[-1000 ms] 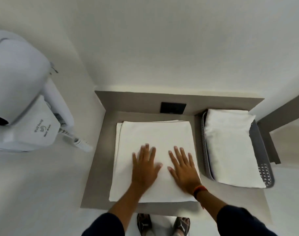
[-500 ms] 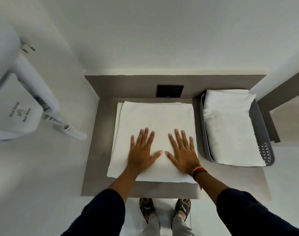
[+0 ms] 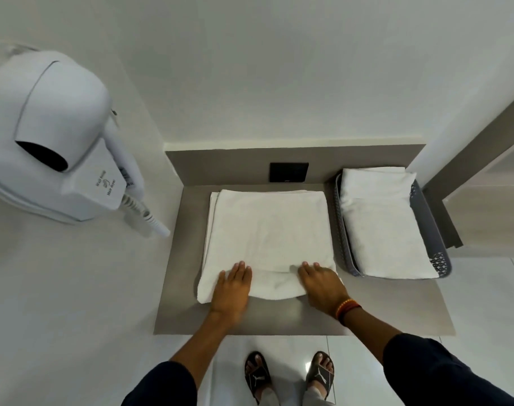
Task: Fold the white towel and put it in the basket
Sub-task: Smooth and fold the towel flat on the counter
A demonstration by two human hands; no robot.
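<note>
Folding was the step in hand: the white towel [image 3: 267, 230] lay flat on the grey counter [image 3: 367, 309], just left of the basket [image 3: 425, 218]. The left hand [image 3: 231, 291] and right hand [image 3: 323, 285] gripped its near edge, fingers curled over a lifted fold. Next, I judged, that edge needed carrying away toward the towel's far edge.

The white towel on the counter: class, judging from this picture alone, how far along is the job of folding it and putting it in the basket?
Done: the white towel lies in flat layers on the grey counter. In hand: the left hand and right hand are at its near edge, which bulges upward, seemingly starting another fold. Left: finishing the fold and moving it into the grey basket, which already holds another folded towel.
</note>
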